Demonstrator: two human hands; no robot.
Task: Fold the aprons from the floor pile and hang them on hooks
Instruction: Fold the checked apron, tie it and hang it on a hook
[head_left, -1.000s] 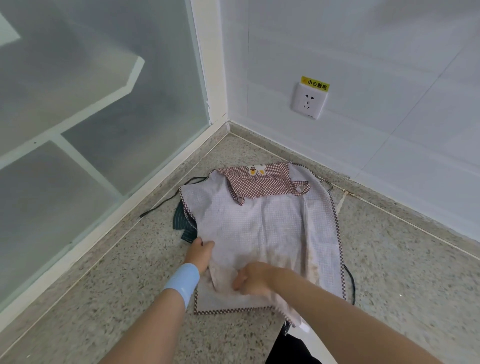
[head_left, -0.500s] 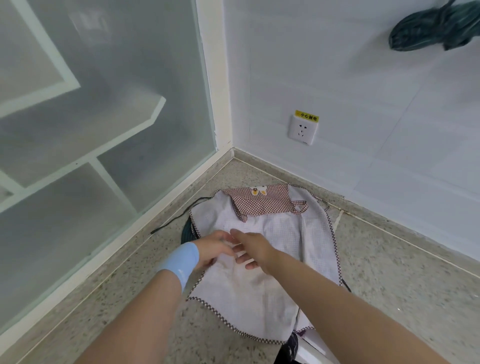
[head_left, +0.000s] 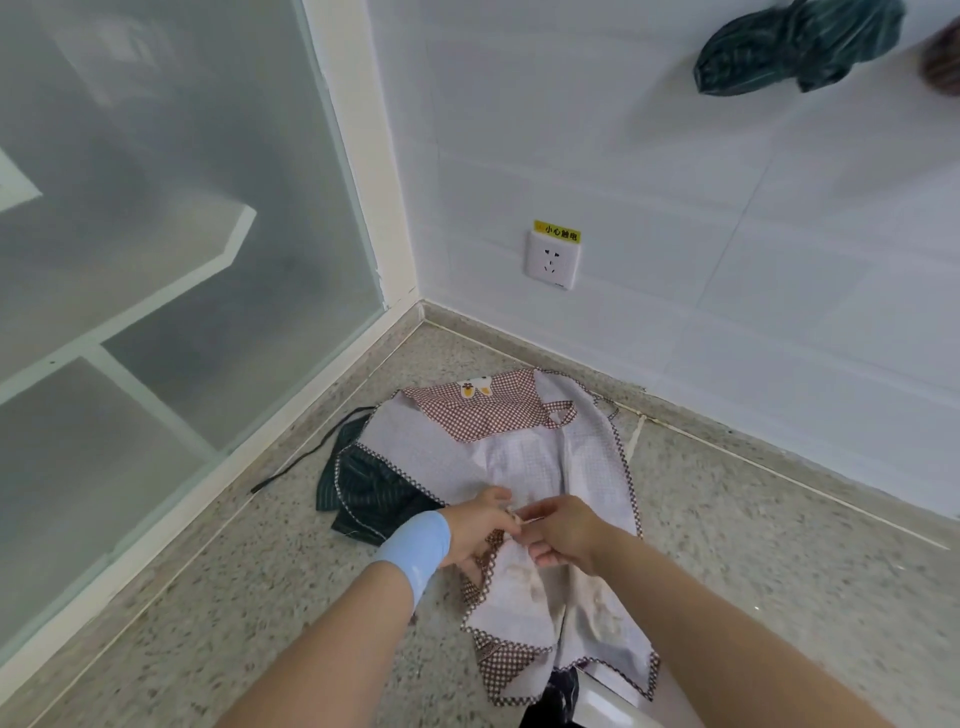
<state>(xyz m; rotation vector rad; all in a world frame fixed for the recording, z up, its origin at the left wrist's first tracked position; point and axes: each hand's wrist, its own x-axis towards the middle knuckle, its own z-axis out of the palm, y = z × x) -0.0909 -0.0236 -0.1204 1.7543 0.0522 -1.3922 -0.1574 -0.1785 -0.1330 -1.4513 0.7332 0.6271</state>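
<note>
On the speckled floor (head_left: 260, 597) below the white tiled wall (head_left: 675, 208), the checked apron (head_left: 524, 457) is lying lengthwise away from the person, its brown bib pointing at the wall. The left hand (head_left: 480, 527) and right hand (head_left: 563, 530) are both pinching its pale fabric mid-length.

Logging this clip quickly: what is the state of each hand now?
Left hand: closed, pinching the checked apron.
Right hand: closed, pinching the same apron.
</note>
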